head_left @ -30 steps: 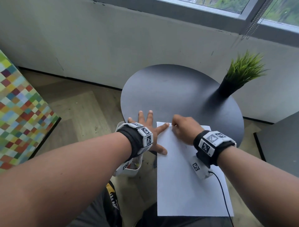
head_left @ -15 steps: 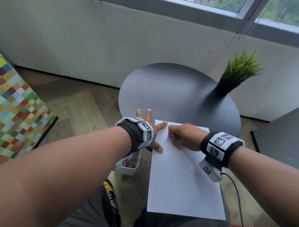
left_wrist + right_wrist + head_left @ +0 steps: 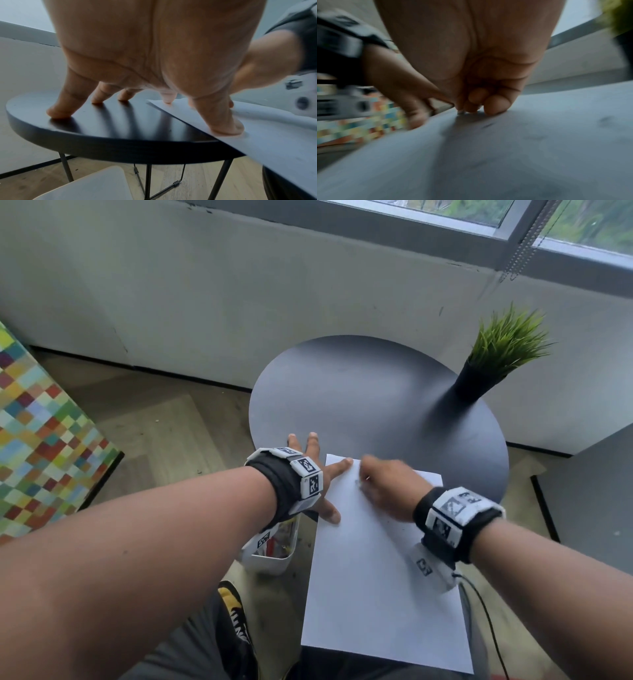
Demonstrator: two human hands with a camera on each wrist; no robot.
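Note:
A white sheet of paper (image 3: 383,594) lies on the near edge of a round dark table (image 3: 359,398) and overhangs toward my lap. My left hand (image 3: 318,474) is spread flat. Its index finger and thumb (image 3: 223,121) press the sheet's left edge (image 3: 274,142), and the other fingers rest on the tabletop (image 3: 120,142). My right hand (image 3: 387,487) rests on the sheet near its top, blurred by motion. Its fingers (image 3: 493,105) are curled and pinch a small pale stick (image 3: 366,478) whose tip touches the paper (image 3: 505,155). Faint marks show on the sheet.
A potted grass plant (image 3: 503,354) stands at the table's far right. A white bin (image 3: 274,553) with small items sits on the floor under my left wrist. A colourful checkered block (image 3: 41,440) is at left, a dark cabinet (image 3: 599,491) at right. A cable (image 3: 486,621) hangs from my right wrist.
My right hand has shifted slightly left along the top of the sheet and is now blurred with motion. My left hand has stayed pressed on the sheet's edge.

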